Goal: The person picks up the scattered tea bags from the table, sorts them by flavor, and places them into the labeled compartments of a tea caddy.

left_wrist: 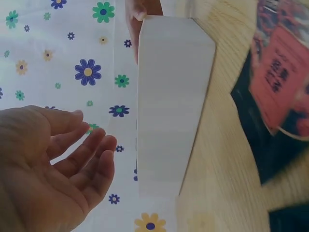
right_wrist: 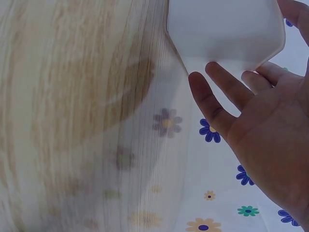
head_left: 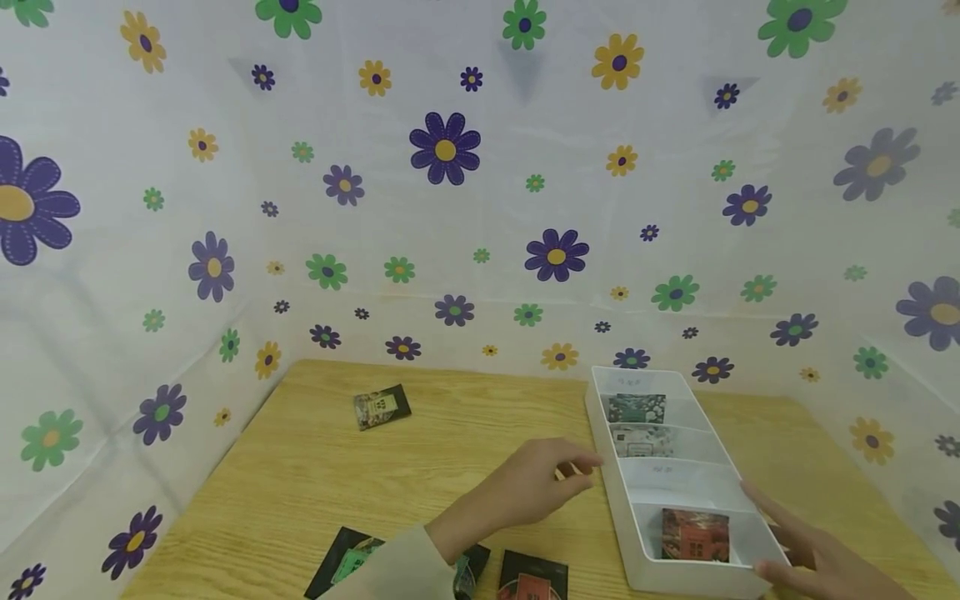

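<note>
A long white compartment box (head_left: 634, 575) stands on the right of the table. It holds a dark green packet (head_left: 636, 408), a pale packet (head_left: 642, 442) and, in the nearest section, a red packet (head_left: 695, 535). My left hand (head_left: 536, 479) hovers beside the box's left wall with its fingers loosely bent; the left wrist view shows nothing in its palm. At the near right corner of the box my right hand (head_left: 817, 554) rests its spread fingers against the side, with its thumb at the rim. In the right wrist view its fingertips (right_wrist: 212, 67) lie against the white wall (right_wrist: 224, 34).
A black packet with a cream label (head_left: 382, 407) lies at the back left of the wooden table (head_left: 300, 475). Nearer me are a black-and-green packet (head_left: 348, 560), partly under my left sleeve, and a black-and-red packet (head_left: 534, 575). Flower-printed cloth (head_left: 420, 225) surrounds the table.
</note>
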The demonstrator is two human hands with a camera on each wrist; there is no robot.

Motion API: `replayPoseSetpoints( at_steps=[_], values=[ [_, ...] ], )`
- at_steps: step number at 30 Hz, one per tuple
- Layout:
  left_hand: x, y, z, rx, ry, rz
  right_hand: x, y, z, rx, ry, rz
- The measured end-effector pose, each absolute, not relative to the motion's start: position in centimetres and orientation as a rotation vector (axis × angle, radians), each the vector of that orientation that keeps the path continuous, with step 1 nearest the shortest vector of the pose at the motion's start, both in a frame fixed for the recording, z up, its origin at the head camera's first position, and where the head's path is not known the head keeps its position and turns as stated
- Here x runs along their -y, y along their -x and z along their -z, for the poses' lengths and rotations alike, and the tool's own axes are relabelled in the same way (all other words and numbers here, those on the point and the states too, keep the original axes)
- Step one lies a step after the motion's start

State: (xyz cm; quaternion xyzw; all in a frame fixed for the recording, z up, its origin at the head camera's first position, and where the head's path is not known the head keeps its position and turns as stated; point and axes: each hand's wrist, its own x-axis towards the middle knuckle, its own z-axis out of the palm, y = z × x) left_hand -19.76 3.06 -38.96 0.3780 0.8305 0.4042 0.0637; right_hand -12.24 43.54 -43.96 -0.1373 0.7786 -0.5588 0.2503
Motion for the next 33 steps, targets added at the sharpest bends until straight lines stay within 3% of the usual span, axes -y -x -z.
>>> replayPoseSetpoints(
  at_steps=[11,20,33],
  values=[
    [1.3,18.3,42.0,-2.276,-1.015,-1.080,-43.5,12.4,43.9,-2.065,0.395,1.547],
    [2.3,16.8,43.4,-2.343,-1.491,-0.644,-43.4,12.6,44.1,-2.161,0.299,1.466],
    [1.7,17.2,44.5,-2.192,-1.790,-0.467,-43.5,12.6,44.2,-2.159,0.295,1.486]
  ],
)
